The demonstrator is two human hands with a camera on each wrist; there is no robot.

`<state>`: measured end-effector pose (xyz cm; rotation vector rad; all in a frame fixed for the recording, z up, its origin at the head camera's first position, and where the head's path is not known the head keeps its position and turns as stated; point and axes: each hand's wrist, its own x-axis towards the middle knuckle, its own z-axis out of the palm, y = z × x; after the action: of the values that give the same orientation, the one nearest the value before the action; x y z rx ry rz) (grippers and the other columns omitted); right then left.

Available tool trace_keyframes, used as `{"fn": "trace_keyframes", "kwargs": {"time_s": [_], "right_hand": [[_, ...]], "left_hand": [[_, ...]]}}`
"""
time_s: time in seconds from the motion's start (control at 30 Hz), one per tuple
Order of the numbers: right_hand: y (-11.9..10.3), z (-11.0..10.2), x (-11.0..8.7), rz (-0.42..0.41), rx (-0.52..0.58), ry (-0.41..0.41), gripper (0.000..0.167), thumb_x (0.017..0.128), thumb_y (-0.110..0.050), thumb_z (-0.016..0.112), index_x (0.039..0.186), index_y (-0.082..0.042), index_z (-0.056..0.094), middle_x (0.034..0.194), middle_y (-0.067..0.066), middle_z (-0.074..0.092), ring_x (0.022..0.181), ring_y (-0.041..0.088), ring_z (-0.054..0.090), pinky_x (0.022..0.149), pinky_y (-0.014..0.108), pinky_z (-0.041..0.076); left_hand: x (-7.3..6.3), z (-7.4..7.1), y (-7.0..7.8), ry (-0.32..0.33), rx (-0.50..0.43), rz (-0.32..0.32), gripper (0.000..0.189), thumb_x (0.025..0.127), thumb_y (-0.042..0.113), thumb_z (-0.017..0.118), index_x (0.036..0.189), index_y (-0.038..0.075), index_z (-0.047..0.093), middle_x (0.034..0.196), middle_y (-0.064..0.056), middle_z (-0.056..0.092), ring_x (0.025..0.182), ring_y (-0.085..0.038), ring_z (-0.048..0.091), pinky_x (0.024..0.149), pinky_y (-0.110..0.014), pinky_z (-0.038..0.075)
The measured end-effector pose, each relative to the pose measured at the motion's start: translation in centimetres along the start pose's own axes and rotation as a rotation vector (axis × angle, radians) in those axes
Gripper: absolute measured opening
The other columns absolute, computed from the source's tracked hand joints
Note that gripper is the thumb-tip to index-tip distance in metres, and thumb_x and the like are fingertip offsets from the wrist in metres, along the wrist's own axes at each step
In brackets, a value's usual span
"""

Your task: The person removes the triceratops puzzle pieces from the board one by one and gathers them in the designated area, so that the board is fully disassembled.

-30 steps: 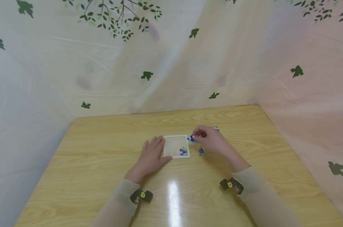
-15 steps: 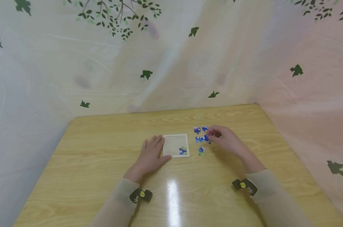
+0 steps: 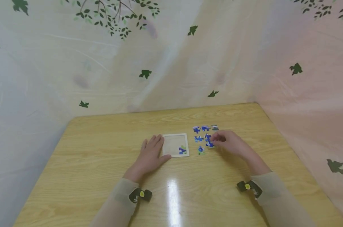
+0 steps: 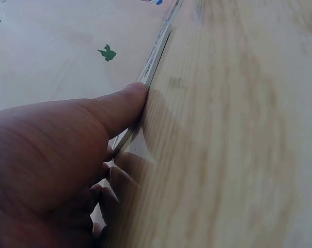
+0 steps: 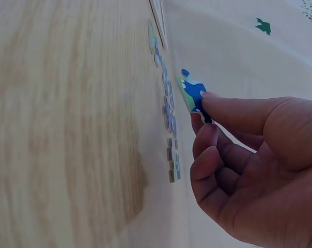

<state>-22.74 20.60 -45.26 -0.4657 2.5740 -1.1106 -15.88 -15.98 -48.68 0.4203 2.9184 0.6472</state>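
My right hand (image 3: 231, 143) pinches a blue and green jigsaw puzzle piece (image 5: 192, 94) between thumb and fingers, clear above the table in the right wrist view. In the head view the held piece overlaps the right side of a group of loose puzzle pieces (image 3: 198, 138). A square, pale puzzle frame (image 3: 174, 135) lies left of them, with a small joined blue and green section (image 3: 183, 150) in its near right corner. My left hand (image 3: 148, 157) rests at the frame's left side, fingers spread and straight. In the left wrist view its thumb (image 4: 127, 101) touches the frame's edge.
The wooden table (image 3: 103, 142) reaches back to a pale curtain (image 3: 165, 63) printed with leaves and birds. Loose pieces lie in rough rows right of the frame. A wrist camera (image 3: 249, 188) sits on each sleeve.
With the puzzle piece in its fingers, my right hand has moved right from the frame's edge and slightly nearer, uncovering the loose pieces. The left hand stays in place.
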Motion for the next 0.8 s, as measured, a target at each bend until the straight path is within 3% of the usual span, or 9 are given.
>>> {"fn": "trace_keyframes", "kwargs": {"time_s": [0.23, 0.43, 0.8], "right_hand": [[0.61, 0.00, -0.19, -0.041, 0.041, -0.062, 0.008, 0.106, -0.008, 0.074, 0.112, -0.005, 0.078, 0.110, 0.006, 0.076, 0.104, 0.024, 0.068, 0.093, 0.039, 0.056], [0.75, 0.13, -0.25, -0.022, 0.037, -0.096, 0.007, 0.106, -0.008, 0.073, 0.111, -0.007, 0.078, 0.109, 0.004, 0.076, 0.104, 0.023, 0.067, 0.094, 0.041, 0.056], [1.14, 0.56, -0.07, -0.034, -0.015, -0.079, 0.004, 0.106, -0.011, 0.075, 0.108, -0.011, 0.079, 0.108, 0.003, 0.074, 0.105, 0.023, 0.065, 0.099, 0.046, 0.052]], "left_hand": [[0.14, 0.14, -0.19, -0.003, 0.002, -0.001, 0.091, 0.108, 0.054, 0.066, 0.171, -0.001, 0.032, 0.181, -0.018, 0.020, 0.169, -0.039, 0.012, 0.135, -0.062, 0.000], [0.19, 0.16, -0.24, -0.006, 0.007, -0.003, 0.092, 0.108, 0.055, 0.066, 0.172, 0.000, 0.031, 0.182, -0.017, 0.019, 0.169, -0.038, 0.011, 0.135, -0.061, -0.001], [0.15, 0.17, -0.20, -0.002, 0.008, 0.001, 0.092, 0.108, 0.055, 0.066, 0.172, -0.001, 0.031, 0.181, -0.018, 0.020, 0.169, -0.039, 0.012, 0.135, -0.062, 0.000]]}}
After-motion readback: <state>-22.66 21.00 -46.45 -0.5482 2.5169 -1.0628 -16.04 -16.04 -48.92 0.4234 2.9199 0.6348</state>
